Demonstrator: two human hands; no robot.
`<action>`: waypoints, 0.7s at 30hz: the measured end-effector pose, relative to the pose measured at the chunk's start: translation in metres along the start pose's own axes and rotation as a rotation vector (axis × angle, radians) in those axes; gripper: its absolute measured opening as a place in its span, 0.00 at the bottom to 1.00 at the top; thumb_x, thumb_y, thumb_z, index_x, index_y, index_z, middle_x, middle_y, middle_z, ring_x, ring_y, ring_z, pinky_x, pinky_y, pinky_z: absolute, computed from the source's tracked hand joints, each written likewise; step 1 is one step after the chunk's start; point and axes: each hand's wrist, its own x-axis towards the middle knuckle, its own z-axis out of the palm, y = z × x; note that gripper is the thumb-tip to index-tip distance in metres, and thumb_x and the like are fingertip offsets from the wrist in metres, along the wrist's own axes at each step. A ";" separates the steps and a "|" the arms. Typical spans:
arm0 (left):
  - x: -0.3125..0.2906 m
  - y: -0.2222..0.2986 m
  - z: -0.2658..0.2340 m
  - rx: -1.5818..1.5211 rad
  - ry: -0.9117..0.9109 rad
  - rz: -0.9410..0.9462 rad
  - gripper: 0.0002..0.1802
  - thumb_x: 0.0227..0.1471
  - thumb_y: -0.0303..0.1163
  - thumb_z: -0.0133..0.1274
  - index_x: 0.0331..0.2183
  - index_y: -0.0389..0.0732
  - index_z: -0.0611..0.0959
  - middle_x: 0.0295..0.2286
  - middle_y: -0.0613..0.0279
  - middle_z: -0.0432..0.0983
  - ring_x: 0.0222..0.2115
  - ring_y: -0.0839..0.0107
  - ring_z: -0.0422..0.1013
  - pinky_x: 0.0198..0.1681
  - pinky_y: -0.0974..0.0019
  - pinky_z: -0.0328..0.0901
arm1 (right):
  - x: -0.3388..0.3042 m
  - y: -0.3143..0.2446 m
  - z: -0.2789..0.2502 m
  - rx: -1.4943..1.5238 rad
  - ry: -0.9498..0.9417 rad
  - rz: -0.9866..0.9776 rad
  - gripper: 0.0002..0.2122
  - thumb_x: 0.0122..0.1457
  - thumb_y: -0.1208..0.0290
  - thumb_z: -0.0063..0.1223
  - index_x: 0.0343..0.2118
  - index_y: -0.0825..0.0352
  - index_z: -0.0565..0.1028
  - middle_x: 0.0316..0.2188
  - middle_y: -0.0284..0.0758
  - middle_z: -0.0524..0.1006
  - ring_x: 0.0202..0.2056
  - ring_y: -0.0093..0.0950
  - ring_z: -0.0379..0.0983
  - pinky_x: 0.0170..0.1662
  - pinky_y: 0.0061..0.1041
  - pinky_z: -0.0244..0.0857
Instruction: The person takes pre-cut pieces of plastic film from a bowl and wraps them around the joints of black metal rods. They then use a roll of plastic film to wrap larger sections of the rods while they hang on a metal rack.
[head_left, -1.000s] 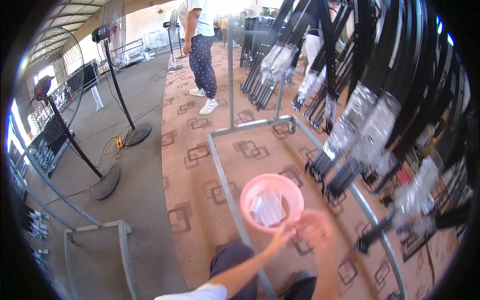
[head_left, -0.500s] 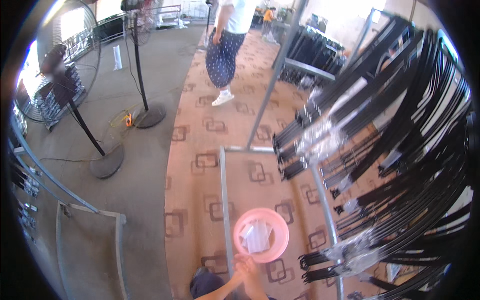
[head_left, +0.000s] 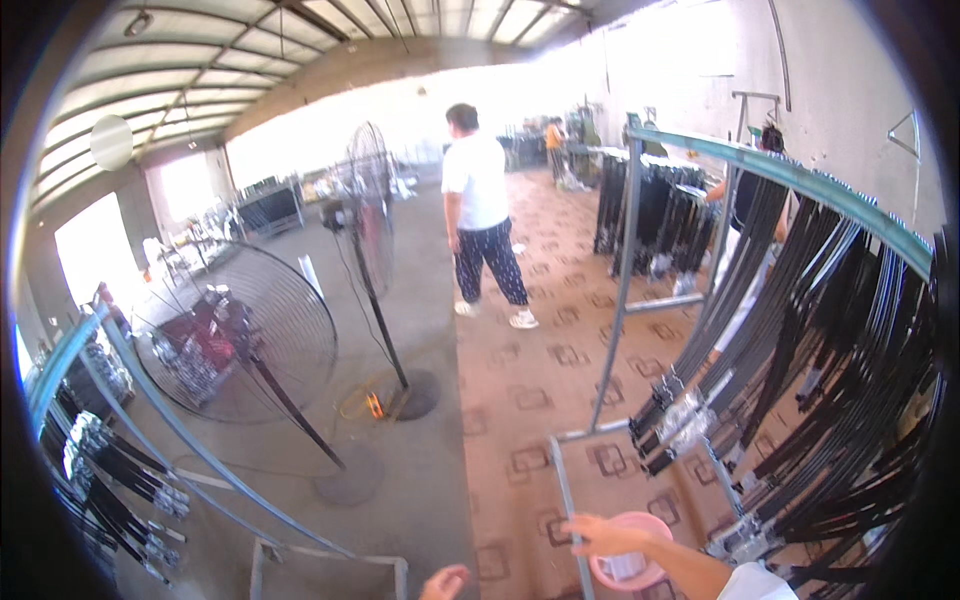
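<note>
Your bare right hand (head_left: pixel 603 537) hangs in front of the far left rim of a round pink plastic basin (head_left: pixel 651 521), fingers extended and slightly apart; flat whitish translucent pieces (head_left: pixel 622 567) lie in the basin. Your bare left hand (head_left: pixel 446 583) is at the near edge, cut off; finger closure cannot be told. Basin sits near right on brown-patterned pink flooring (head_left: pixel 528 505), left of long black hanging strips (head_left: pixel 745 265).
</note>
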 end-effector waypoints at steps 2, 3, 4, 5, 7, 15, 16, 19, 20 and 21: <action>0.028 0.043 -0.025 -0.113 0.089 0.117 0.27 0.53 0.42 0.39 0.49 0.33 0.62 0.49 0.52 0.57 0.50 0.67 0.54 0.53 0.66 0.48 | 0.046 -0.016 -0.047 0.197 0.467 -0.168 0.22 0.52 0.65 0.44 0.49 0.71 0.59 0.51 0.46 0.57 0.53 0.39 0.52 0.54 0.31 0.46; 0.055 0.074 -0.034 -0.133 0.180 0.232 0.27 0.53 0.42 0.37 0.50 0.33 0.59 0.50 0.53 0.54 0.52 0.67 0.51 0.55 0.66 0.44 | 0.070 -0.023 -0.075 0.252 0.698 -0.267 0.24 0.53 0.66 0.43 0.51 0.72 0.57 0.54 0.45 0.54 0.55 0.37 0.49 0.56 0.30 0.42; 0.098 0.108 -0.035 -0.182 0.308 0.336 0.28 0.54 0.41 0.34 0.51 0.32 0.57 0.52 0.53 0.51 0.53 0.67 0.48 0.56 0.66 0.41 | 0.093 -0.045 -0.106 0.448 0.820 -0.261 0.23 0.55 0.65 0.40 0.51 0.71 0.56 0.54 0.43 0.55 0.56 0.34 0.48 0.57 0.28 0.41; 0.133 0.143 -0.027 -0.270 0.413 0.438 0.28 0.54 0.41 0.32 0.52 0.32 0.54 0.53 0.54 0.48 0.54 0.67 0.45 0.57 0.66 0.37 | 0.108 -0.067 -0.121 0.640 0.949 -0.242 0.22 0.56 0.64 0.37 0.52 0.71 0.55 0.54 0.40 0.56 0.56 0.31 0.48 0.57 0.27 0.40; 0.182 0.186 0.016 -0.549 0.392 0.611 0.29 0.56 0.42 0.27 0.53 0.33 0.49 0.55 0.55 0.42 0.56 0.69 0.40 0.58 0.67 0.32 | 0.134 -0.105 -0.104 0.672 0.850 -0.265 0.25 0.57 0.61 0.34 0.54 0.70 0.50 0.56 0.38 0.50 0.57 0.30 0.42 0.57 0.26 0.37; 0.170 0.041 0.009 0.091 -0.065 0.125 0.31 0.54 0.41 0.37 0.54 0.35 0.49 0.55 0.53 0.42 0.56 0.68 0.39 0.56 0.67 0.37 | 0.147 0.013 -0.092 0.951 0.013 -0.249 0.27 0.59 0.56 0.31 0.57 0.65 0.43 0.57 0.34 0.46 0.57 0.27 0.42 0.57 0.27 0.37; 0.167 -0.019 -0.006 0.129 0.008 0.043 0.31 0.53 0.38 0.39 0.53 0.32 0.51 0.54 0.51 0.46 0.56 0.67 0.42 0.56 0.67 0.40 | 0.147 0.059 -0.086 1.014 0.050 -0.260 0.27 0.59 0.57 0.32 0.57 0.64 0.43 0.57 0.34 0.47 0.57 0.27 0.44 0.57 0.27 0.37; 0.147 -0.138 -0.055 0.151 0.187 -0.211 0.28 0.51 0.34 0.42 0.51 0.31 0.57 0.52 0.50 0.52 0.54 0.65 0.48 0.54 0.67 0.46 | 0.126 0.147 -0.090 1.154 0.217 0.047 0.26 0.58 0.60 0.37 0.56 0.67 0.48 0.54 0.32 0.54 0.53 0.24 0.52 0.53 0.24 0.47; 0.156 -0.128 -0.058 0.144 0.249 -0.307 0.27 0.51 0.33 0.43 0.50 0.32 0.58 0.52 0.50 0.52 0.54 0.65 0.48 0.54 0.66 0.46 | 0.124 0.174 -0.085 1.177 0.264 0.202 0.27 0.57 0.58 0.38 0.56 0.65 0.49 0.53 0.35 0.55 0.52 0.26 0.54 0.53 0.27 0.48; 0.170 -0.115 -0.061 0.136 0.308 -0.353 0.26 0.51 0.33 0.43 0.50 0.32 0.59 0.51 0.51 0.52 0.54 0.65 0.49 0.54 0.66 0.46 | 0.132 0.195 -0.084 1.196 0.320 0.337 0.28 0.56 0.56 0.40 0.56 0.63 0.50 0.53 0.37 0.57 0.51 0.28 0.56 0.53 0.30 0.49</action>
